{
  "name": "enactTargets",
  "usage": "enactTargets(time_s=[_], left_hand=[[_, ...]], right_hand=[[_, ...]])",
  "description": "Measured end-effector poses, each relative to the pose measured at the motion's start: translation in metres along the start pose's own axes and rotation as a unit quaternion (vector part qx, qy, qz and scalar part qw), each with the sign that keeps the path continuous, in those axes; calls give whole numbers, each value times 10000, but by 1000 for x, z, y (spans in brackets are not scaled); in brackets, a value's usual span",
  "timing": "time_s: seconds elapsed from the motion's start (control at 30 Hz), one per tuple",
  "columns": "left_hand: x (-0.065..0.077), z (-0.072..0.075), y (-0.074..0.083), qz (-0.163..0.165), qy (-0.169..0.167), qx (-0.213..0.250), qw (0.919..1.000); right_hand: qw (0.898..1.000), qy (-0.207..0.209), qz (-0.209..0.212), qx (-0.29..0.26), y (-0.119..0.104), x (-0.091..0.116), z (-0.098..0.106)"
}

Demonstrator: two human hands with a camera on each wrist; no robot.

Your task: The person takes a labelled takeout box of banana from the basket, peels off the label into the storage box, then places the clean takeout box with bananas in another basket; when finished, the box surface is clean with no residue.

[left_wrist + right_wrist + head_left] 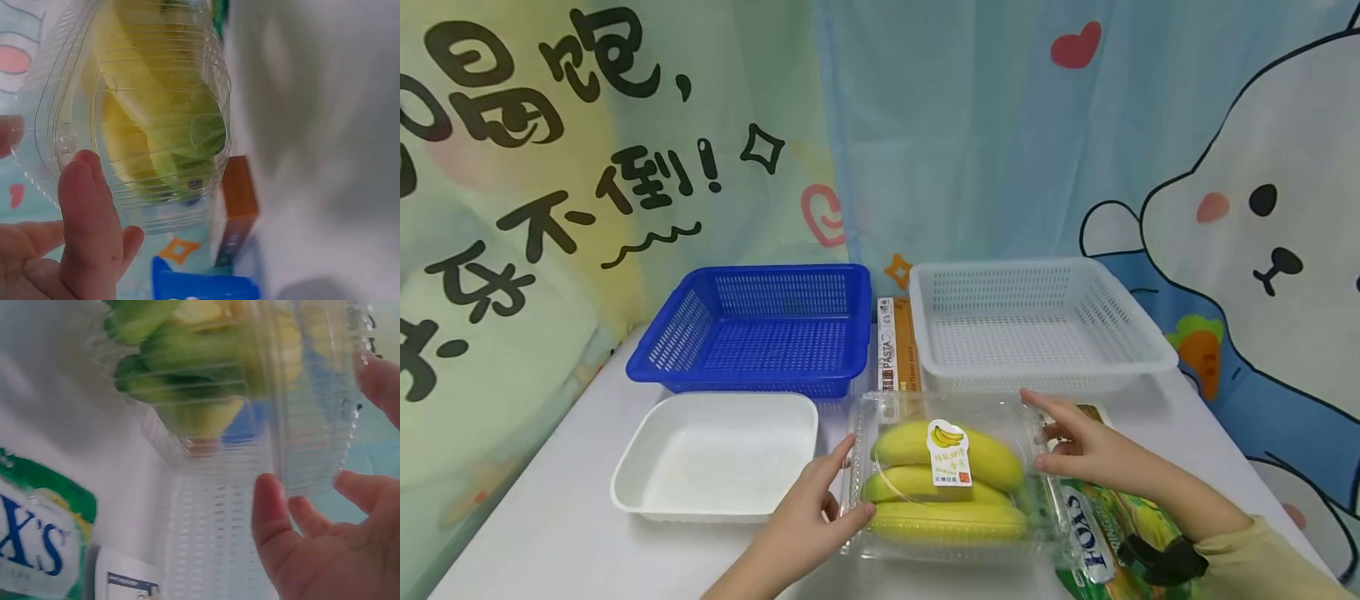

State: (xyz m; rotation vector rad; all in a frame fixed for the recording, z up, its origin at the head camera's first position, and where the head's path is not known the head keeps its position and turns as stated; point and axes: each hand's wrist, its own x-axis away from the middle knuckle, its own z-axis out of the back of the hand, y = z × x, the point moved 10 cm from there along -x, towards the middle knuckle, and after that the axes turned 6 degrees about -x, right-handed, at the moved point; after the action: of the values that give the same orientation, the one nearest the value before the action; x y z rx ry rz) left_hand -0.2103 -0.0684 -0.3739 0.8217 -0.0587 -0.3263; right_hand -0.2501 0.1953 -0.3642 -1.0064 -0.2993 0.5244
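Observation:
A clear plastic clamshell box [970, 546] with several bananas [951, 521] inside lies between the two hands. A white banana label [950, 468] is stuck on its lid. The left hand [812, 517] grips the box's left edge, thumb at the near corner and fingers along the side. On the opposite side the right hand [1097, 450] holds the rim between thumb and fingers. In the left wrist view the thumb [87, 200] presses close to the box's rim. The right wrist view has green banana ends [194, 375] showing through the plastic wall.
Behind stand a blue basket [752, 387], a white basket [1037, 375] and an upright-lettered pasta box [898, 342] between them. A white tray [715, 508] sits at left. A green-and-yellow packet [1142, 533] lies beneath the right forearm. A printed curtain [962, 125] closes off the back.

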Motion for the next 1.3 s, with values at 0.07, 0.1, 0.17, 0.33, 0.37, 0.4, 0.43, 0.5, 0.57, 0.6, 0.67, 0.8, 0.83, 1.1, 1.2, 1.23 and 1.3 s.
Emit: enactTargets(time_s=[0.07,0.1,0.17,0.33,0.37,0.4,0.43,0.5,0.57,0.6,0.67,0.8,0.83,1.1,1.2,1.23,1.3], left_hand=[[1,-3,-4,3,-39,-1,10000],[1,-4,-6,17,-59,-19,10000],[2,-7,-10,56,-136,-37,9999],[3,-17,-17,-6,-262,-110,9996],[3,-18,-18,-31,-264,-133,9996],[3,-20,-19,-64,-262,-139,9995],[3,-21,-20,-82,-258,-142,9995],[3,-23,-22,-89,-271,-132,9995],[3,-25,-23,-109,-284,-94,9995],[3,-26,-24,-121,-287,-69,9995],[3,-27,-24,-142,-274,-57,9995],[3,-29,-25,-207,-217,-11,9995],[3,-29,-26,-215,-208,18,9996],[1,-22,-20,-136,325,-666,9972],[-4,-19,-9,-234,595,-1124,9916],[-6,-20,-5,-311,630,-1245,9897],[-12,-25,4,-466,624,-1502,9856]], right_hand=[[9999,-103,-38,61,3,-3,-3],[9998,-154,-66,60,4,-4,-4],[9995,-272,-137,50,9,-6,-7],[9985,-466,-296,-28,21,-8,-14],[9984,-475,-314,-39,22,-9,-15],[9983,-489,-324,-37,24,-9,-15],[9982,-489,-341,-40,25,-9,-16],[9981,-486,-382,-24,29,-10,-17],[9980,-484,-408,4,32,-10,-18],[9979,-490,-423,17,34,-10,-19],[9978,-480,-456,31,36,-10,-19],[9977,-458,-493,12,38,-9,-20],[9977,-446,-504,15,38,-9,-20],[9873,254,-709,1400,28,-7,-6],[9729,563,-643,2149,8,-7,-5],[9709,555,-596,2251,1,-8,-8],[9707,400,-582,2299,-11,-12,-19]])
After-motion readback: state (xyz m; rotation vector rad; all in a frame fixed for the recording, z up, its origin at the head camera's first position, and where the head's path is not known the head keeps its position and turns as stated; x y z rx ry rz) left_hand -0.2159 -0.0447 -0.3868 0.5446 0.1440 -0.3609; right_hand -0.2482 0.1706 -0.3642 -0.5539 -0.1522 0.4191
